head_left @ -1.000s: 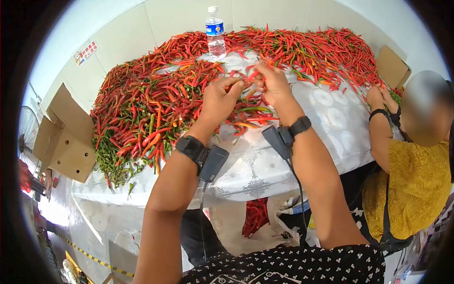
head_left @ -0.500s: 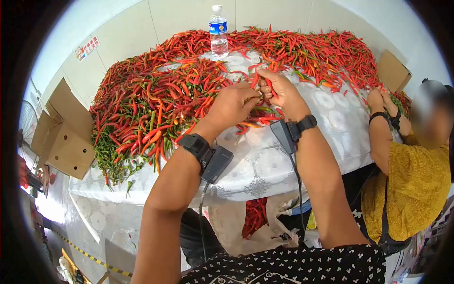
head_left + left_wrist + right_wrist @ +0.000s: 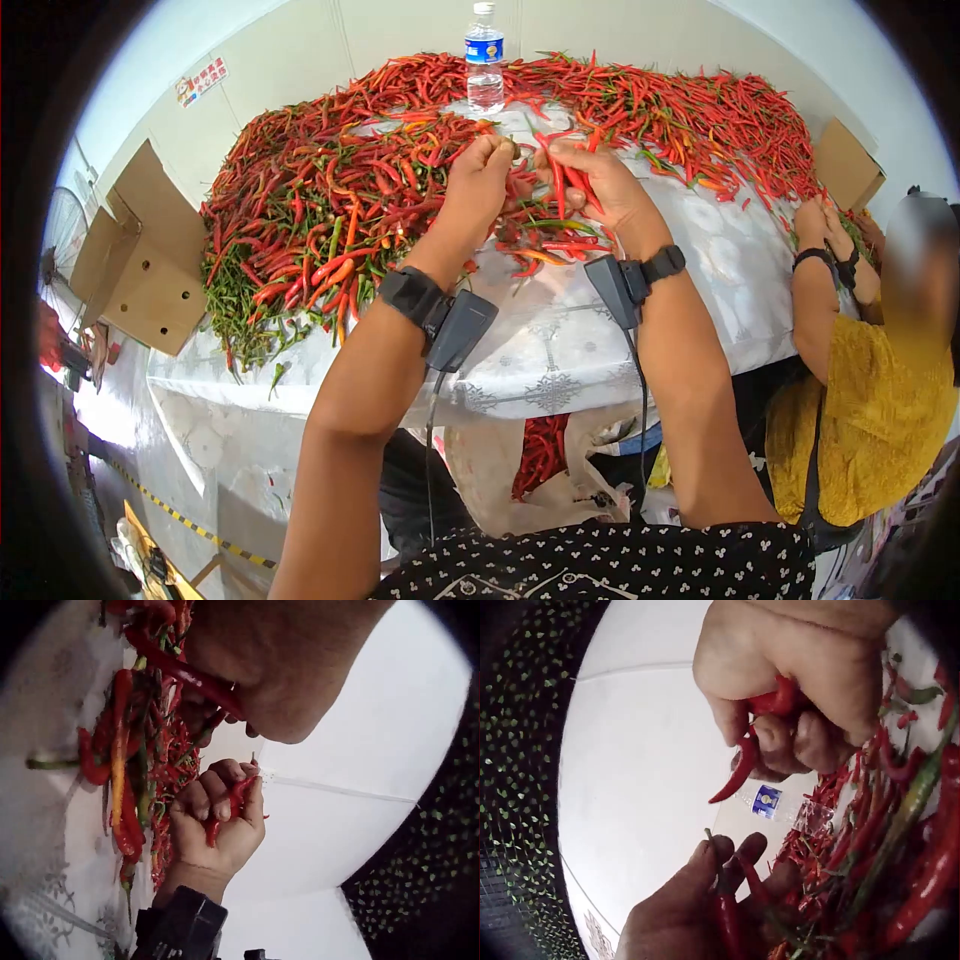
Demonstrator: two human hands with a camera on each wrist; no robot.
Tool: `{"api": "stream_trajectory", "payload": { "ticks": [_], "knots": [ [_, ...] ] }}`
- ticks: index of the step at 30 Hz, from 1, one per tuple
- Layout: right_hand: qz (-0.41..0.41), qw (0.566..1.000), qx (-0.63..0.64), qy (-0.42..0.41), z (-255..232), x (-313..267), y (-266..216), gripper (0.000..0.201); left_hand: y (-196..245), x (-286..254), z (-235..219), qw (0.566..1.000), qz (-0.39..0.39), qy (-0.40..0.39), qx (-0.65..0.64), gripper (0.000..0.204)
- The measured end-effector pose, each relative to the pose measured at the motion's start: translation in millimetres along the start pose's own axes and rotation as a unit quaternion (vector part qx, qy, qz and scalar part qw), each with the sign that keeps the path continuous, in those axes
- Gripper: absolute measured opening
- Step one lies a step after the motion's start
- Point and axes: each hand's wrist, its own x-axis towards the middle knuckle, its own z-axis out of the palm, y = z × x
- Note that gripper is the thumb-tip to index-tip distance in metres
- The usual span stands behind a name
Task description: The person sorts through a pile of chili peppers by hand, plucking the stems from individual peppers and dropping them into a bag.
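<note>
My right hand [image 3: 615, 190] grips several red chili peppers [image 3: 557, 182] over the table, their ends poking out past the curled fingers. In the right wrist view one red chili [image 3: 739, 771] points down from between thumb and forefinger. My left hand [image 3: 478, 178] is just to the left, its fingers curled, with a small greenish stem end at the fingertips. A long red chili [image 3: 187, 673] runs into the left hand in the left wrist view; stems show by its fingers in the right wrist view. Below both hands lie loose chilies [image 3: 545, 257].
Heaps of red chilies [image 3: 360, 180] cover the back and left of the white tablecloth [image 3: 540, 345]. A water bottle [image 3: 485, 75] stands behind the hands. Cardboard boxes [image 3: 150, 290] flank the table. At right, another person [image 3: 880, 420] in yellow works with both hands.
My hands came together at the chilies, then moved apart, the left drawing back to the left. The right hand keeps its chilies, with more now showing. The view shifted slightly.
</note>
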Motion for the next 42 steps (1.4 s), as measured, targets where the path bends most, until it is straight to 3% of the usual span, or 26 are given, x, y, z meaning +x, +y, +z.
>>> {"api": "stream_trajectory", "payload": {
  "ticks": [2,4,10,11,14,20,23,24,25,29,31,32,34,35,37,38,39,40,41,42],
  "knots": [
    [0.020,0.997,-0.063,-0.041,8,-4,0,0.023,-7,9,-7,0.999,0.023,-0.011,-0.033,0.015],
    [0.034,0.995,-0.071,-0.065,8,-3,0,0.023,-4,8,-7,0.987,-0.021,-0.058,-0.146,0.017],
    [0.068,0.993,-0.046,-0.081,2,-2,1,0.025,-5,11,-11,0.983,-0.015,-0.040,-0.180,0.016],
    [0.064,0.996,-0.050,-0.045,4,-2,4,0.025,-3,9,-12,0.988,-0.002,-0.072,-0.139,0.016],
    [0.104,0.992,-0.043,-0.064,-3,0,5,0.021,-3,7,-13,0.989,0.026,-0.107,-0.097,0.016],
    [0.061,0.998,-0.002,0.021,7,-3,5,0.021,-4,7,-12,0.995,0.004,-0.068,-0.076,0.017],
    [0.069,0.996,-0.053,0.034,2,0,8,0.020,-4,8,-14,0.997,0.048,-0.051,-0.005,0.018],
    [0.070,0.996,-0.053,0.033,3,1,8,0.020,-6,12,-13,0.991,0.093,-0.006,0.094,0.018],
    [0.063,0.995,-0.070,0.036,5,1,8,0.020,-9,15,-13,0.971,0.136,0.041,0.192,0.019],
    [0.029,0.987,-0.138,0.077,12,4,12,0.017,-3,7,-11,0.958,0.141,0.065,0.241,0.021],
    [0.023,0.984,-0.162,0.070,10,7,16,0.017,-6,10,-11,0.915,0.176,0.110,0.346,0.023],
    [0.016,0.980,-0.185,0.065,8,8,17,0.017,-11,13,-11,0.915,0.176,0.112,0.345,0.023],
    [0.019,0.974,-0.219,0.046,10,5,10,0.017,-19,19,-14,0.856,0.306,0.178,0.376,0.023],
    [0.023,0.967,-0.252,0.028,12,4,7,0.018,-21,22,-19,0.856,0.305,0.183,0.375,0.023],
    [0.013,0.977,-0.211,0.034,21,-2,-3,0.018,-18,23,-29,0.904,0.187,0.178,0.341,0.024],
    [0.002,0.986,-0.162,0.046,24,-4,-5,0.018,-16,25,-33,0.904,0.186,0.182,0.340,0.024],
    [-0.040,0.985,-0.141,0.094,30,-3,-1,0.019,-11,26,-36,0.973,0.119,0.156,0.122,0.025],
    [-0.040,0.985,-0.140,0.095,26,-1,0,0.019,-7,27,-38,0.987,0.044,0.119,-0.102,0.027],
    [-0.028,0.990,-0.115,0.076,18,2,2,0.017,-4,26,-41,0.982,0.031,0.066,-0.173,0.033],
    [-0.015,0.994,-0.091,0.057,16,2,2,0.015,-4,27,-40,0.982,0.030,0.065,-0.173,0.033]
  ]
}}
